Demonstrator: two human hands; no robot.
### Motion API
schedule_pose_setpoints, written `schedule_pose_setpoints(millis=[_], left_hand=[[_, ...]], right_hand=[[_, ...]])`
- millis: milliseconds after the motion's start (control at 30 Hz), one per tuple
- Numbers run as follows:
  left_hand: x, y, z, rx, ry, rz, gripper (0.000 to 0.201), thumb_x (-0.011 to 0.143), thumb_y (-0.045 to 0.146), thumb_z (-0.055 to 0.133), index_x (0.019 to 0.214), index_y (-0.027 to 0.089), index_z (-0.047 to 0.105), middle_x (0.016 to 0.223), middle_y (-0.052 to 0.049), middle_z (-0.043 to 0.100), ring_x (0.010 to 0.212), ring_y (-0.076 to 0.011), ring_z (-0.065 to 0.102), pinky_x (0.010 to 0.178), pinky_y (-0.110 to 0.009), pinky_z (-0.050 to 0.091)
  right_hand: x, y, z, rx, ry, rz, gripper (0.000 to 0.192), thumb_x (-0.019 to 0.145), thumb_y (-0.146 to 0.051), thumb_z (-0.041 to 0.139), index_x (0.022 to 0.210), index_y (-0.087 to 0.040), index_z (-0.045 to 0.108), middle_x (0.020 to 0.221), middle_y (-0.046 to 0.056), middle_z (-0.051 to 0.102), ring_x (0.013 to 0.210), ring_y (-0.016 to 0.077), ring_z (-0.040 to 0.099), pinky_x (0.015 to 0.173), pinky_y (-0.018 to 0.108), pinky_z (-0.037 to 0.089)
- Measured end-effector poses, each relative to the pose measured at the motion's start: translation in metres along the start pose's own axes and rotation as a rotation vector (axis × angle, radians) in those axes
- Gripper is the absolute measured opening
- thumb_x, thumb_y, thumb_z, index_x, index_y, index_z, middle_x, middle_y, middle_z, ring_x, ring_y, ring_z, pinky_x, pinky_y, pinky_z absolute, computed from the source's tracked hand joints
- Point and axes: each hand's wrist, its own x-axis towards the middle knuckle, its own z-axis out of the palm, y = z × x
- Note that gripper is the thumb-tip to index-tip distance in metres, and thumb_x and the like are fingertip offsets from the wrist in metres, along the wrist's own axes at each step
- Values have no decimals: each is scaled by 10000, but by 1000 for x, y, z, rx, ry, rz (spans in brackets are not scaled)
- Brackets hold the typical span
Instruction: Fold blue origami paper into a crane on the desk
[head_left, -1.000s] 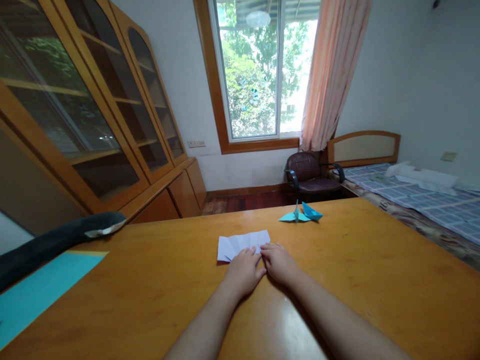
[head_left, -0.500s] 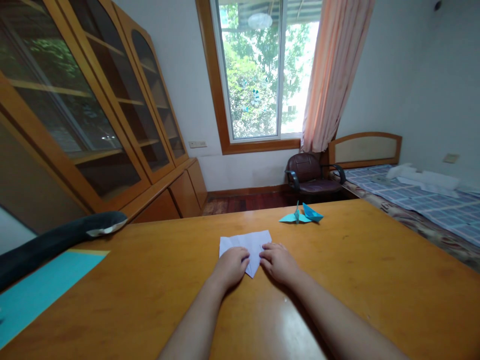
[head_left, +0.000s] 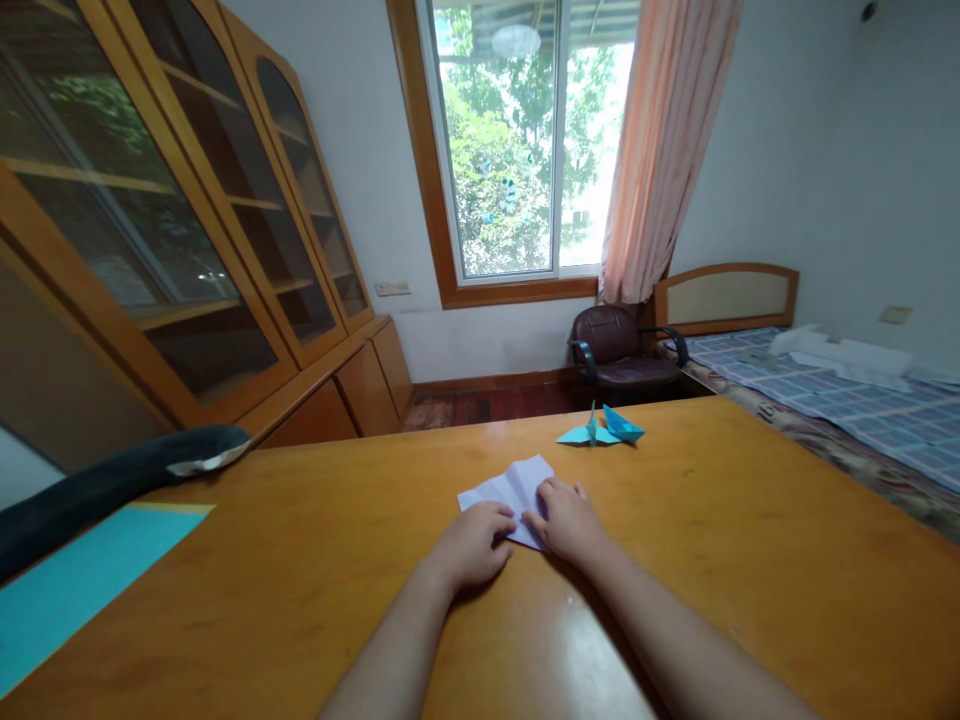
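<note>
A creased sheet of pale lilac paper [head_left: 513,487] lies on the wooden table in front of me, partly folded, with its outline tilted. My left hand [head_left: 472,545] grips its lower left edge, the fingers curled and the thumb near the lower fold. At the right edge, my right hand [head_left: 570,522] has the paper pinched between thumb and fingers. Both hands cover part of the sheet, so the exact folds under them are hidden. Beyond my right hand sits a folded blue paper crane [head_left: 592,433], touching a second blue folded paper piece [head_left: 624,426].
A turquoise sheet [head_left: 97,570] lies at the table's left, beside a dark padded object [head_left: 120,480]. Past the table's far edge stand a brown armchair [head_left: 619,350] and, to the right, a bed [head_left: 810,370]. A glass-door cabinet [head_left: 296,340] lines the left wall.
The lilac paper has turned counterclockwise and shifted slightly right. Both hands have moved with it and now sit closer together.
</note>
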Motion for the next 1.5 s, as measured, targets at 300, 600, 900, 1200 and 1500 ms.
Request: schedule_pose_setpoints(millis=[300,600,900,1200,1500], left_hand=[[0,-2,1,0,52,17,404,726,46,460,991,229,704,1050,-52,670,1018,-219,563,955,-337,422],[-3,1,-2,16,67,-20,388,710,38,458,947,218,706,1016,-56,661,964,-207,568,877,-310,446],[-3,-4,-2,59,72,-87,383,665,36,455,885,207,718,924,-49,698,883,-200,598,810,-290,450],[-1,-6,2,16,167,-143,411,794,110,441,1116,206,679,1123,-69,697,1012,-207,625,903,-314,456],[-2,-12,4,-32,159,-175,342,860,196,462,1125,214,677,1157,-60,688,1045,-203,621,940,-310,451]], right_hand=[[0,0,6,-47,-184,22,695,857,-518,466,1425,-131,364,1534,184,261,1418,316,204,1107,569,103],[0,-1,5,-67,-223,24,777,855,-568,424,1470,-112,296,1554,177,196,1435,320,154,1118,568,81],[1,0,7,-62,-224,37,788,842,-577,448,1471,-125,300,1556,171,195,1438,315,144,1120,569,75],[1,0,7,-62,-214,29,785,847,-576,440,1469,-118,303,1552,175,203,1435,310,156,1120,565,88],[1,-1,6,-59,-221,33,784,842,-579,445,1468,-126,309,1553,172,202,1436,311,154,1119,572,88]])
